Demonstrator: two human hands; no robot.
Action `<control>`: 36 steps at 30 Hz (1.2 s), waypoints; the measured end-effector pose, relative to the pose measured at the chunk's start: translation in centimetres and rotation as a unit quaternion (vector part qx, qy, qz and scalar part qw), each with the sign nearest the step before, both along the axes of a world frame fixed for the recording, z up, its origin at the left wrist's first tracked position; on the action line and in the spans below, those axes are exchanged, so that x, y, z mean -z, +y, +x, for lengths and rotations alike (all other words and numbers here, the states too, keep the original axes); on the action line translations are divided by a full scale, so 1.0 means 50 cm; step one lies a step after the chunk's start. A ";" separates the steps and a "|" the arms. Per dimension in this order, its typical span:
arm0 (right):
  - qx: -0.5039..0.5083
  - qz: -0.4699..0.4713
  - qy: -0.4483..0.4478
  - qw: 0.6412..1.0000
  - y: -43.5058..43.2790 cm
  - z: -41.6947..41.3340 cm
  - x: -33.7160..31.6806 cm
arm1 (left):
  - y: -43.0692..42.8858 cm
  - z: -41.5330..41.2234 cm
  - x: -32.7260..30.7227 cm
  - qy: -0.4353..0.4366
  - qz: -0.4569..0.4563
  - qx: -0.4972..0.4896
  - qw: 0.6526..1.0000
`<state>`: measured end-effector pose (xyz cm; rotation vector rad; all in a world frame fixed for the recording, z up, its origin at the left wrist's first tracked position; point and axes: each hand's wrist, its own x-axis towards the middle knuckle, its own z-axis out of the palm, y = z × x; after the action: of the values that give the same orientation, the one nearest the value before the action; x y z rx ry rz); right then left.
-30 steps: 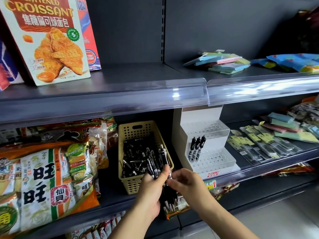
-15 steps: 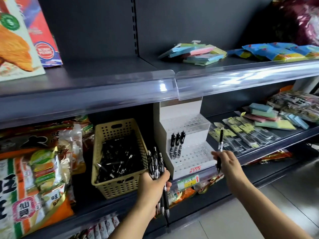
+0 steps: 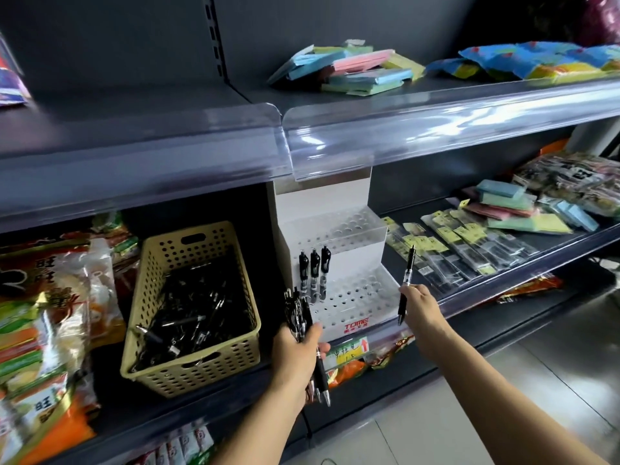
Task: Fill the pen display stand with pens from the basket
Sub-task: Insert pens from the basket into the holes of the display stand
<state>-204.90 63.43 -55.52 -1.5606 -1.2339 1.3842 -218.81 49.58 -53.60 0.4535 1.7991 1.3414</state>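
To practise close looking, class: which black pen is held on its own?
The black clear-barrelled pen in the right hand; the left hand grips a bundle of pens.

White stepped plastic pen stand [image 3: 362,297]: right holes free; three upright black pens [image 3: 314,270] occupy left edge; clear shelf lip [image 3: 335,146] overhangs.

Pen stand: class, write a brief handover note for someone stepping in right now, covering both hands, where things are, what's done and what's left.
Left hand grips a bundle of pens. Right hand holds a single pen upright by the stand, on its right side.
Done: three pens stand in the lower tier.
Left: most holes are empty; the basket holds many loose pens.
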 end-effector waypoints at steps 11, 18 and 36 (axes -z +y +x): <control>0.008 0.037 0.045 0.998 -0.017 0.038 -0.030 | -0.038 0.027 -0.023 0.024 0.045 0.020 0.998; 0.046 0.003 0.029 0.999 -0.049 0.105 -0.023 | -0.071 0.084 0.000 0.009 0.031 0.054 0.998; -0.047 0.186 -0.060 0.980 -0.126 0.068 -0.130 | -0.088 0.046 -0.032 0.002 0.059 0.017 0.998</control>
<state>-201.51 57.11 -49.02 -1.3519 -1.5553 1.0497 -216.53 45.17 -52.00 0.5485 1.7141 1.4290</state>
